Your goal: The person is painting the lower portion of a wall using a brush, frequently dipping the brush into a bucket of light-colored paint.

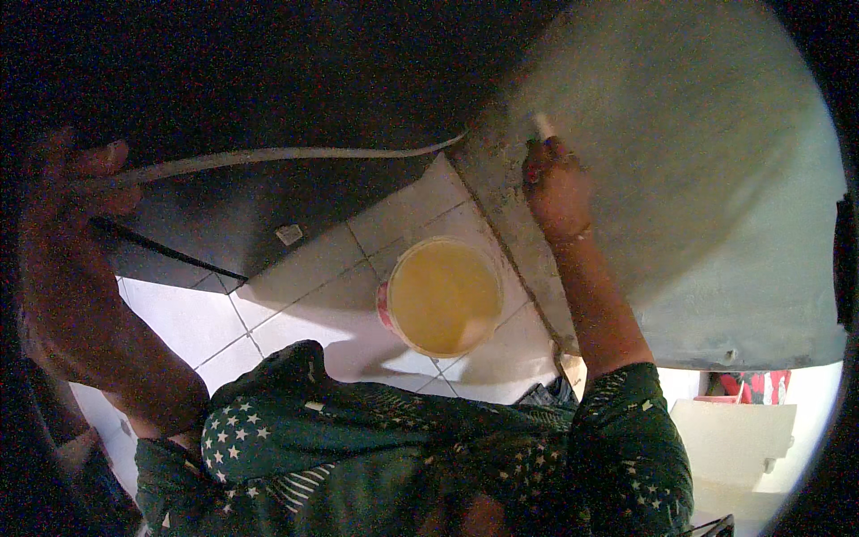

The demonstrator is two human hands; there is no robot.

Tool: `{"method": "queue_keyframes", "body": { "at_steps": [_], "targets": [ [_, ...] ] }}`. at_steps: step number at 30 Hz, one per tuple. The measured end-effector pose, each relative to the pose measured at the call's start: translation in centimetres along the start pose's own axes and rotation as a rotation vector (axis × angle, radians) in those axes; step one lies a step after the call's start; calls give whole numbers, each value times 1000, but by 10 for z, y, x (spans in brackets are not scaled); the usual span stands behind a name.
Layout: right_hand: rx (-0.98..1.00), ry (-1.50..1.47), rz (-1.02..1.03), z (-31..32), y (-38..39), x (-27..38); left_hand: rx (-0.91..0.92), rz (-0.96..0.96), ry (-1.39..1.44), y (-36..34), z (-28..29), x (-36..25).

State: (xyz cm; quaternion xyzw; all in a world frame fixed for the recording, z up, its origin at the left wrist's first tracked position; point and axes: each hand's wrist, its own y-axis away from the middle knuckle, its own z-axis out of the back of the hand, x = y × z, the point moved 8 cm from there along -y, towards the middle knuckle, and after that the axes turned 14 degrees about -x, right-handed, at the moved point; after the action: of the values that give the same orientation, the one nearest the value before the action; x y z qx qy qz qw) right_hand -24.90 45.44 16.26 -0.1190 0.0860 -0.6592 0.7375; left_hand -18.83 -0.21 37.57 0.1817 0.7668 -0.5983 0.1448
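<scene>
At the far left, my left hand (103,174) curls its fingers around one end of a long pale curved strip (295,154). It runs right along a dark surface; whether it is loose or the surface's edge, I cannot tell. My right hand (559,183) is raised at the upper right, closed around a short whitish stick-like thing (543,125). That thing's tip is at or close to a large grey wall (680,206). Between my arms, a round bucket (384,304) stands on the floor, with a pale rim, a red patch on its side and yellowish contents.
Light floor tiles (295,318) lie under the bucket. A small white square piece (288,234) shows on the dark surface (233,210). A thin black bar (170,251) slants below my left hand. Pale furniture (729,438) with red items (761,387) appears at the lower right.
</scene>
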Motion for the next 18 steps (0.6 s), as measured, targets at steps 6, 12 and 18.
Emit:
{"method": "queue_keyframes", "body": {
  "at_steps": [6,12,18],
  "targets": [
    [-345,304,120,-69,64,-9,-85,6,-65,-4,-17,-7],
    [368,317,-39,-126,93,-8,-94,52,-84,2,-9,5],
    [-373,-280,-217,106,89,31,-237,57,-255,6,-18,-14]
  ]
}}
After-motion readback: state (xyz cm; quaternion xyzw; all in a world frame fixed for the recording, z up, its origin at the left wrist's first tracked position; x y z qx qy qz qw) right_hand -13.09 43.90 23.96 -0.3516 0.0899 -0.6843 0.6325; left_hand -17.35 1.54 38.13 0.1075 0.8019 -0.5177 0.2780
